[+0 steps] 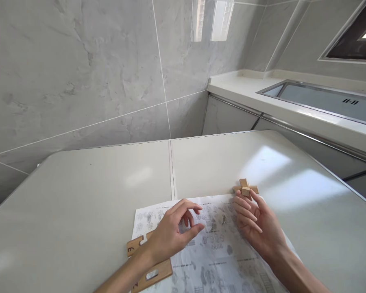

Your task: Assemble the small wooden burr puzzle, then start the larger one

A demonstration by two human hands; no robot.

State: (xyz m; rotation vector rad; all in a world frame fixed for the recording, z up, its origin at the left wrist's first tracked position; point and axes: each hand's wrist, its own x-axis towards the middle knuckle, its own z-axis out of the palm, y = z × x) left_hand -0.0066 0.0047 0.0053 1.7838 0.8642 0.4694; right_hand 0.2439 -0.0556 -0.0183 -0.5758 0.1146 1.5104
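Observation:
My right hand (259,230) is turned palm up at the far right corner of the printed sheet. Its thumb and index finger close around the near end of a small cross-shaped wooden block assembly (245,191), with short arms sticking out left, right and away from me. The other fingers curl loosely over the palm. Over the paper's left part hovers my left hand (175,226), thumb and fingers apart, nothing between them. Beneath my left wrist lie flat wooden pieces with slots and dark markings (161,272), partly hidden by the forearm.
The creased printed sheet (213,264) lies on a pale table (79,203) with a seam (171,171) down its middle. Grey tiled wall (110,61) rises behind. To the right stand a white counter (232,83) with a sink (323,99).

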